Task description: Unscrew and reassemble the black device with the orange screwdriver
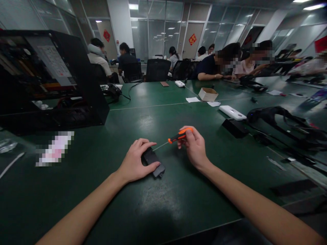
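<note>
A small dark grey plastic block (152,159) lies on the green table, its near end showing a small tab. My left hand (136,159) grips it from the left, thumb across its near end and fingers at its far end. In my right hand (195,144) is an orange and black screwdriver (181,135), held by the handle between thumb and fingers. Its thin shaft slants down to the left, and the tip is at the block's far end, close to my left fingertips. Whether the tip touches the block I cannot tell.
An open black computer case (97,92) stands at the left. On the right are a white power bank-like device (232,112), a black box (234,128) and a black strapped headset (278,119). A small cardboard box (208,94) sits farther back. Several people sit at tables beyond.
</note>
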The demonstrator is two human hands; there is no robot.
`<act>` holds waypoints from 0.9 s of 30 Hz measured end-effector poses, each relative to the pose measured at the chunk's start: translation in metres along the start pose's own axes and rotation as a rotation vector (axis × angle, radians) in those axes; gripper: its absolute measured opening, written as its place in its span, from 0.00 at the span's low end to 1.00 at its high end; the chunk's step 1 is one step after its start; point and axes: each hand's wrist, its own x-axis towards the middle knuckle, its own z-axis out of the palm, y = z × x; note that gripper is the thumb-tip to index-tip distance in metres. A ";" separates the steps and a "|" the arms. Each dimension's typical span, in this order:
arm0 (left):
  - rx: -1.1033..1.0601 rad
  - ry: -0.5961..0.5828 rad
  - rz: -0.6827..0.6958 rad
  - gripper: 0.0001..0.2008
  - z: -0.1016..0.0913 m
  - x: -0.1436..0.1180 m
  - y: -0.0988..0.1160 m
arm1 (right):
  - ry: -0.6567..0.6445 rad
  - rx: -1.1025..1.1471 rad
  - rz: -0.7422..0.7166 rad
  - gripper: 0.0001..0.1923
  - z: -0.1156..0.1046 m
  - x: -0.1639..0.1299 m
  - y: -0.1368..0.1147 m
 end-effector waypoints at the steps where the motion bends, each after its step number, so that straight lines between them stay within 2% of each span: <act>1: 0.004 -0.018 0.008 0.30 -0.001 0.000 0.002 | 0.033 -0.004 -0.035 0.20 -0.003 0.001 -0.002; 4: 0.008 -0.082 0.032 0.38 -0.002 -0.001 0.005 | 0.050 -0.046 -0.142 0.19 -0.009 0.000 -0.007; 9: -0.014 -0.177 0.063 0.45 0.002 -0.003 0.007 | -0.037 -0.113 -0.308 0.16 -0.014 -0.009 -0.016; 14: -0.077 -0.174 0.045 0.44 0.006 -0.005 0.007 | -0.122 -0.098 -0.367 0.13 -0.014 -0.018 -0.023; 22: -0.089 -0.182 0.055 0.41 0.005 -0.004 0.008 | -0.212 -0.241 -0.388 0.13 -0.017 -0.022 -0.022; 25: -0.085 -0.183 0.060 0.40 0.005 -0.003 0.008 | -0.272 -0.352 -0.494 0.10 -0.017 -0.016 -0.034; 27: -0.091 -0.177 0.071 0.40 0.005 -0.002 0.008 | -0.368 -0.482 -0.541 0.08 -0.012 -0.008 -0.053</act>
